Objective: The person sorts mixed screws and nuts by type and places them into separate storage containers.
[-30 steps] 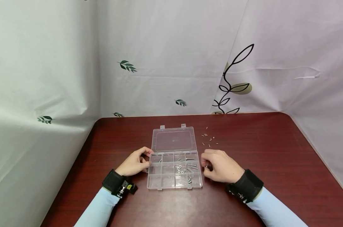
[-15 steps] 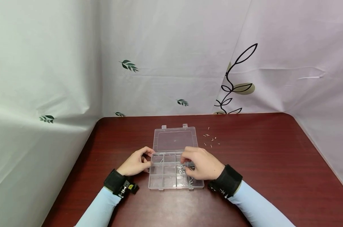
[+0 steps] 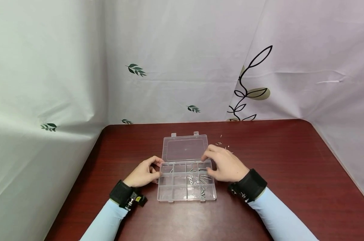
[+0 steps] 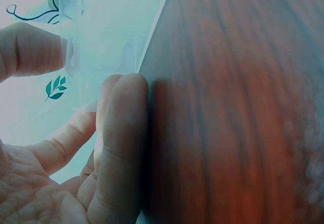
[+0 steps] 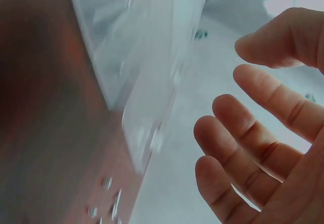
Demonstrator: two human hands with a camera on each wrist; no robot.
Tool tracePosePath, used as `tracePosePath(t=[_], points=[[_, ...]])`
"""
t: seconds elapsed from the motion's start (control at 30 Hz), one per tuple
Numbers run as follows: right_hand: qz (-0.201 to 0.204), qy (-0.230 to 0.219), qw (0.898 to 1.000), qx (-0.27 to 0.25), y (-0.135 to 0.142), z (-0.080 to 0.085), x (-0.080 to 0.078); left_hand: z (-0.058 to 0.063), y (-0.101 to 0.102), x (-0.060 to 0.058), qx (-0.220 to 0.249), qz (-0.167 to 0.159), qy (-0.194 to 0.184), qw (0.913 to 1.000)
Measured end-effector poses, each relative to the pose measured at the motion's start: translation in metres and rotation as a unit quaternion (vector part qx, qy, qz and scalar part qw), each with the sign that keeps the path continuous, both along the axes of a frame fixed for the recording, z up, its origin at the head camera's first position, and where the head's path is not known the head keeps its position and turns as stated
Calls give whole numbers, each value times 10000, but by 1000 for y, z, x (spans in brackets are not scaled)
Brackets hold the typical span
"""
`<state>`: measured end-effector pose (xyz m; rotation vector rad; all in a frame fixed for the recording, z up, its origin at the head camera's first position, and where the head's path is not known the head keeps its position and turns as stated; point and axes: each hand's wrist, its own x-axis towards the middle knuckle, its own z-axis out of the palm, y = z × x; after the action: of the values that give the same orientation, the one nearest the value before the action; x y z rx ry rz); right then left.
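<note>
The clear plastic compartment box is held at its left side by the left grip; small silver screw-like pieces are scattered right of its open lid, beyond the nearer right grip, relaxed and empty.

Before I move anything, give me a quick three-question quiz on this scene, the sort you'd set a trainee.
1. True or false: the lid of the clear box is closed.

2. In the head view, where do the white rings lie?
A) the front row, first compartment from the left
B) the middle row, third compartment from the left
C) on the lid

3. What can you see the right hand holding?

Key
1. False; it lies folded back behind the compartments.
2. B
3. Nothing; no item shows in its fingers in the right wrist view.
</note>
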<state>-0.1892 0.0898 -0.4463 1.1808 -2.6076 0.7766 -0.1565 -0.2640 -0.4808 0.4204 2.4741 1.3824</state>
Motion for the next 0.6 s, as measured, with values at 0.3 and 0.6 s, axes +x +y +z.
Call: tracePosePath(t=[0.3,0.6], points=[[-1112,162,9932,304,43,-9,-27,1,1,1,-37,-24,-4,10000],[-1679,-204,9837,616,66,-21,-41,2,0,0,80,-121,-54,9999]])
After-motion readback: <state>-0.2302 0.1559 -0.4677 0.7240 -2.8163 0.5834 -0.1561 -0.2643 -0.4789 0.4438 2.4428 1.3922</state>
